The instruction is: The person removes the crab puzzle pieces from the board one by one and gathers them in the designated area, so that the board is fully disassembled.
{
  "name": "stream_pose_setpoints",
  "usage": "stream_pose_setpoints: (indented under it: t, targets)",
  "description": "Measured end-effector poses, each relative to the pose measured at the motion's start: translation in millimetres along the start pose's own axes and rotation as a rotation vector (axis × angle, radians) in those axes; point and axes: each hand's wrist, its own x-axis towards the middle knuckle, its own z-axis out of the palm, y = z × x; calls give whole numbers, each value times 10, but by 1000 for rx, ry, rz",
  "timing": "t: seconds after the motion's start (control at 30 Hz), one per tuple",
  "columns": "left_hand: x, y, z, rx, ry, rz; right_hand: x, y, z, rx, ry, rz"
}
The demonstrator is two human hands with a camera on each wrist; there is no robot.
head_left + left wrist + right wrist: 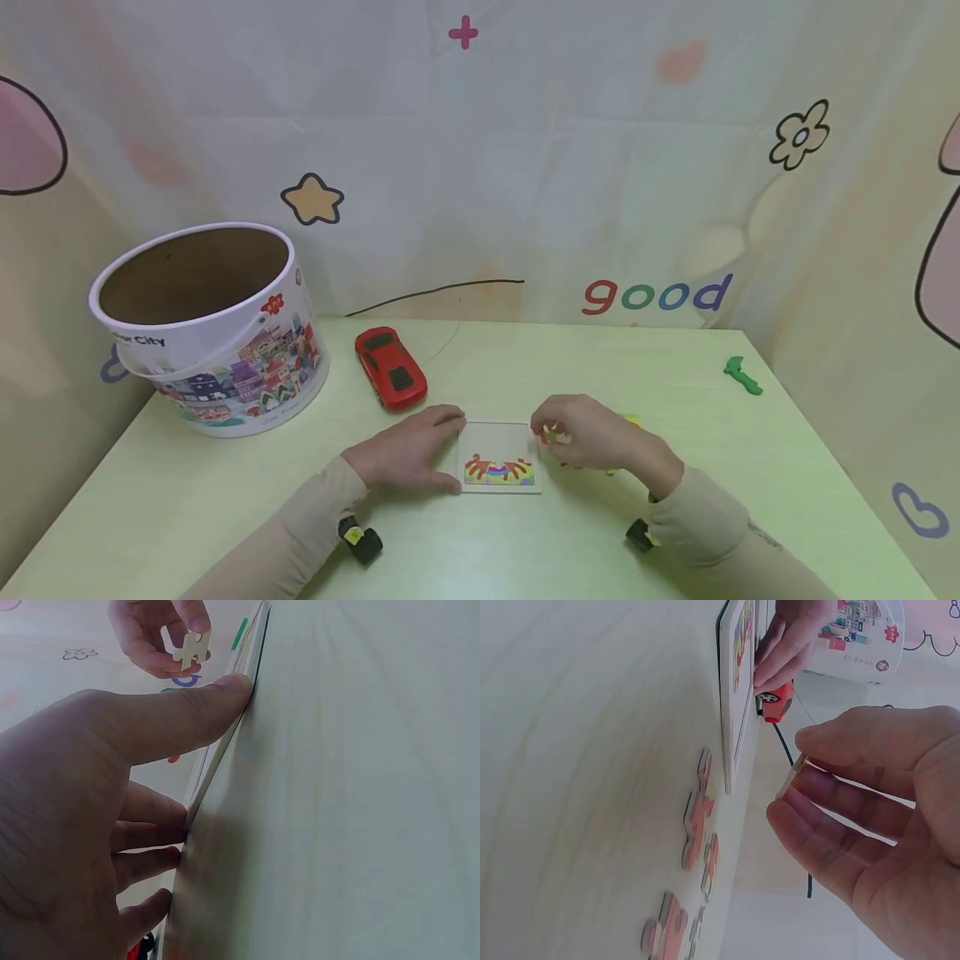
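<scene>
A square puzzle board (497, 440) lies on the table, with a row of colourful pieces (499, 473) fitted along its near side and bare backing beyond. My left hand (408, 452) rests against the board's left edge; its thumb and fingertips touch the rim, fairly straight. To the right of the board, my right hand (592, 432) pinches a jigsaw piece (195, 651) between thumb and fingers, above the table and apart from the board. Loose jigsaw pieces (697, 825) lie on the table beneath the right hand, partly hidden by it in the head view.
A red toy car (391, 368) sits behind the left hand. At the far left stands a large white printed bucket (247, 367) with its top uncovered. Near the table's right edge lies a small green toy (742, 377). A patterned curtain (450, 167) hangs behind the table.
</scene>
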Motion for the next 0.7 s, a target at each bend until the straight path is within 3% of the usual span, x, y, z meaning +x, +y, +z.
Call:
stream_pose_setpoints:
  t: [0.7]
  targets:
    - [-17,16,-15,1,5,10,-265,124,-146,82,-4,96]
